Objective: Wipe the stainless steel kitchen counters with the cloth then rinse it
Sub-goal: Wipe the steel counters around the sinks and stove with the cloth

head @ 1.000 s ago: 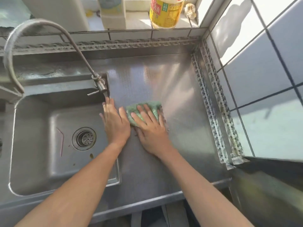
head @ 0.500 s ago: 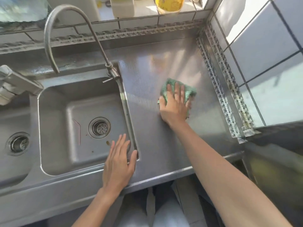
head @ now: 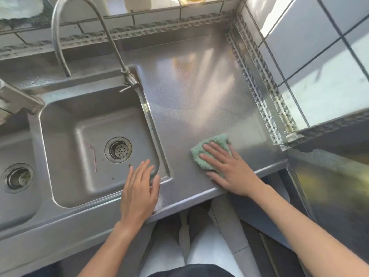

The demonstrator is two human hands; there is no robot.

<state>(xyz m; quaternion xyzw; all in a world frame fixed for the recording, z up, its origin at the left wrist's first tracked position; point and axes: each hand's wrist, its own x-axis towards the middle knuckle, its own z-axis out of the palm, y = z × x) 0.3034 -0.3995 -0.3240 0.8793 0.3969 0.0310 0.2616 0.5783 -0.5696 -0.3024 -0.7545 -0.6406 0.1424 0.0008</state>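
Near the front edge of the counter, right hand pressed the green cloth flat w/ fingers spread wide. Left hand rested open on the sink rim. Wiping looked mid-way; rinse not yet begun, faucet dry.

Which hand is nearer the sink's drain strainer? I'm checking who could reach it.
Left. The left hand rests at the sink's front right corner, close to the drain strainer; the right hand presses the cloth on the counter, farther right.

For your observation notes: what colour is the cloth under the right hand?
Pale green cloth, clearest in the head view.
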